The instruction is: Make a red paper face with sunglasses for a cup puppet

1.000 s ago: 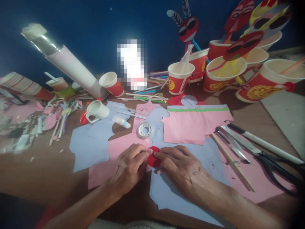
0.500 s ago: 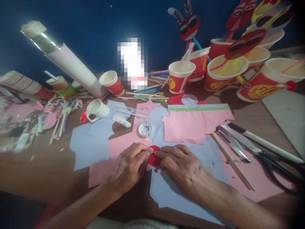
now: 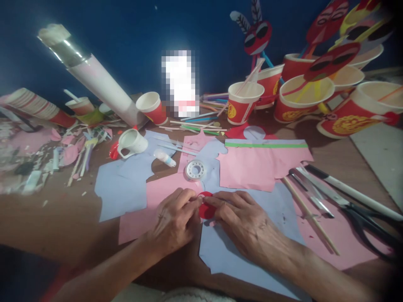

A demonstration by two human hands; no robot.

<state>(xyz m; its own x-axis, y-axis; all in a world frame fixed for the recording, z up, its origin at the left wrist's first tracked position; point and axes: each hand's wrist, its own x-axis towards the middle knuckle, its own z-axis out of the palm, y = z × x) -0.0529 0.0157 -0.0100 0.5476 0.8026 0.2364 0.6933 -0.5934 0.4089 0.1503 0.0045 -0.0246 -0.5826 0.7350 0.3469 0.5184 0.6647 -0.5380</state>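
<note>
Between my hands is a small red paper circle [image 3: 207,211], low over the coloured paper sheets. My left hand [image 3: 176,216] is closed, with its thumb and finger at the circle's upper left edge. The fingertips of my right hand [image 3: 244,216] press on the circle's upper part and right side. A small pale patch shows at its top, partly hidden by the fingertips. Just beyond the hands lies a white tape roll [image 3: 188,171]. Beneath them are a pink sheet [image 3: 138,222] and a light blue sheet [image 3: 233,262].
Scissors [image 3: 357,222], a wooden stick [image 3: 310,214] and a marker [image 3: 352,188] lie to the right. A white mug [image 3: 135,142] and a small white tube [image 3: 164,158] sit left of centre. Red paper cups [image 3: 242,107] with straw figures stand at the back right; scraps lie left.
The camera view has shifted slightly, so the scene sits a little farther right. My fingertips have drawn closer together at the top of the red circle.
</note>
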